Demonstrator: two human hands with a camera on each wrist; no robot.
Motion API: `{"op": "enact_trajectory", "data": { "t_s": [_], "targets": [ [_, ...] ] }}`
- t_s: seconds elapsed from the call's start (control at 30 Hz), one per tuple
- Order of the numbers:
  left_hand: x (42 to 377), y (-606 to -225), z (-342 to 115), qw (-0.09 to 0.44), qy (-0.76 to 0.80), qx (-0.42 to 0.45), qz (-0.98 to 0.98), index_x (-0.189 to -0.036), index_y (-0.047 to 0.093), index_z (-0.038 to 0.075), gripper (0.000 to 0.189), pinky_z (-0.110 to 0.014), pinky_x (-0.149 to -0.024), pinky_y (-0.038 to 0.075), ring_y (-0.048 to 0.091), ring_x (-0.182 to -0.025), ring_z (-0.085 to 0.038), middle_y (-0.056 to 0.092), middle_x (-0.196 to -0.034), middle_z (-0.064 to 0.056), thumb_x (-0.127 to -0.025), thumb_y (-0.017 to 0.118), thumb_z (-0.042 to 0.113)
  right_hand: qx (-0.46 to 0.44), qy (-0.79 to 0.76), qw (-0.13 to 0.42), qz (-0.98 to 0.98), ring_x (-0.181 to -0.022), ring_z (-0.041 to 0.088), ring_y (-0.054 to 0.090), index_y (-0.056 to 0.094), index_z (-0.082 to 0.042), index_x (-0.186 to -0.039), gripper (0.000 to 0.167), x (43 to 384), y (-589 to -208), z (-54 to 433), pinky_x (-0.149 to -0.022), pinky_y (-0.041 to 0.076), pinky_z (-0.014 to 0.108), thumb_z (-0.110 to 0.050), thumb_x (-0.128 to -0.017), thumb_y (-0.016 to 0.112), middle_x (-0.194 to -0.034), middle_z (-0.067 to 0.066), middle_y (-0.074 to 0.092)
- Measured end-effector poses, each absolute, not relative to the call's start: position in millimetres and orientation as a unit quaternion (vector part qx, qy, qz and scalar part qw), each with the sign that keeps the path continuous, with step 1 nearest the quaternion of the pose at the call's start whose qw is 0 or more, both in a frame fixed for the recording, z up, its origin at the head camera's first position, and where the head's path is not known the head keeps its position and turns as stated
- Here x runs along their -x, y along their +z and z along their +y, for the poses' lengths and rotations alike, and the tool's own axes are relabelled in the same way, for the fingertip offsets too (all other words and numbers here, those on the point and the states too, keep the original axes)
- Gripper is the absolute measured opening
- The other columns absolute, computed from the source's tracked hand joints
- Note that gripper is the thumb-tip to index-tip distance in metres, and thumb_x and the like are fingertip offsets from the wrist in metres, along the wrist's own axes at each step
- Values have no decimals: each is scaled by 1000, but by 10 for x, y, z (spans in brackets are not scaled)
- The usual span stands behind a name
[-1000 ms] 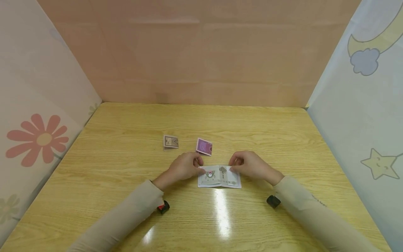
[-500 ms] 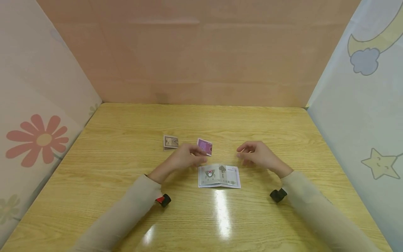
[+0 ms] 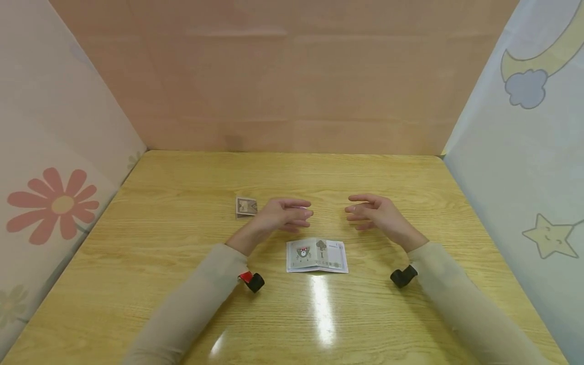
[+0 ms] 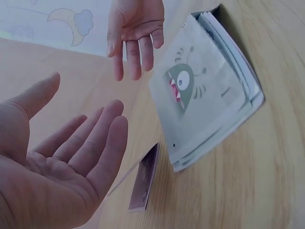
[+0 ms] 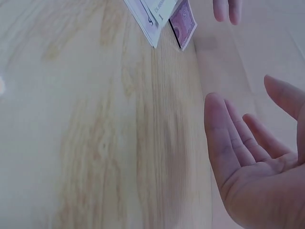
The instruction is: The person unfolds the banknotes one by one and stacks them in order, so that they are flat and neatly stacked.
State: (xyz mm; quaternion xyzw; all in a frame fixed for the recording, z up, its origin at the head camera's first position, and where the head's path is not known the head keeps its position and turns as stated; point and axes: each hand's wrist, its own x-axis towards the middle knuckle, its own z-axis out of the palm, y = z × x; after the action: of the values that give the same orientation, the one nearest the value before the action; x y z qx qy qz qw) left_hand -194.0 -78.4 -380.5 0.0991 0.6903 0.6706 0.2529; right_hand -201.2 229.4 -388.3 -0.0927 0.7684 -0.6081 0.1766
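Note:
A folded stack of pale green and white play banknotes lies at mid-table, its top note creased upward. My left hand hovers behind the stack's left end, fingers loosely extended, palm facing right. Across from it my right hand is held up with relaxed fingers, palm facing left. Nothing is in either hand. A folded purple note stands near the stack; in the head view my left hand covers nearly all of it. Farther left sits a folded brown note.
The wooden table is bounded by a peach back wall and pale printed walls on both sides. Small black devices are strapped at both wrists. Light glares off the table before the stack.
Both hands have let go of the banknote stack and moved up and back from it, fingers spreading. My left hand now covers the purple note in the head view. The stack stays in place.

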Motion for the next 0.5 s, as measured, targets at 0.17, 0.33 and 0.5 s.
{"op": "enact_trajectory", "data": {
  "t_s": [0.17,0.33,0.5],
  "targets": [
    [1966,-3796,-699,261,663,-94,696,-140,56,3,56,-45,-87,56,72,-99,-27,68,-126,-13,-93,75,27,90,-607,174,770,-113,38,65,44,5,-145,55,2015,-3868,2282,-86,57,47,-22,-101,64,-132,29,59],
    [1989,-3809,-667,266,648,-93,708,-140,56,3,56,-45,-85,57,72,-98,-27,68,-125,-14,-93,75,26,88,-607,177,769,-113,39,64,46,6,-143,56,2009,-3875,2250,-86,56,48,-19,-98,68,-132,29,59],
    [2006,-3826,-761,255,644,-89,716,-140,56,1,54,-46,-83,58,72,-98,-31,68,-123,-20,-94,74,23,96,-597,176,776,-112,39,64,47,6,-142,57,1998,-3873,2221,-86,57,47,-20,-97,70,-132,29,59]
  ]
}}
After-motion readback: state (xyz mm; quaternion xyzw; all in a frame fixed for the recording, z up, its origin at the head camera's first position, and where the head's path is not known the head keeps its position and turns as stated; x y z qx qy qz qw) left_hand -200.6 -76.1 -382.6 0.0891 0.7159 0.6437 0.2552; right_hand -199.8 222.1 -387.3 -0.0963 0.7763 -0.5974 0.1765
